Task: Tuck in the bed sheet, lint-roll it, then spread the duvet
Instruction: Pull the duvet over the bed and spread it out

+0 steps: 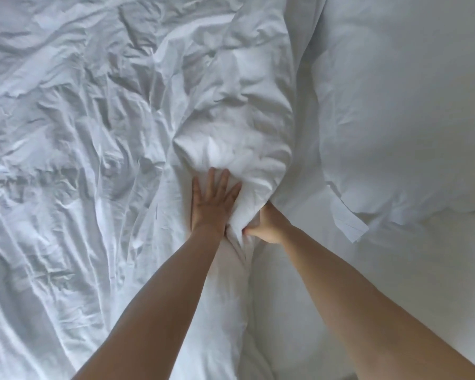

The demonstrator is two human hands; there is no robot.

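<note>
White duvet (231, 127) bunches in a ridge running away from both hands: left hand (211, 201) presses flat, fingers spread; right hand (269, 226) pinches its near edge.

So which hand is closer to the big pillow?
Right. The right hand grips the bunched duvet just beside the pillow; the left hand lies flat farther away, across that duvet fold.

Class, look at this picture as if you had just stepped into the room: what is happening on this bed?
A person is making a bed. The left hand lies flat with straight fingers, pressing on the bunched edge of the white duvet. The right hand grips a fold of that same edge. The duvet is still crumpled, not spread smooth. A pillow lies to the right.
</note>
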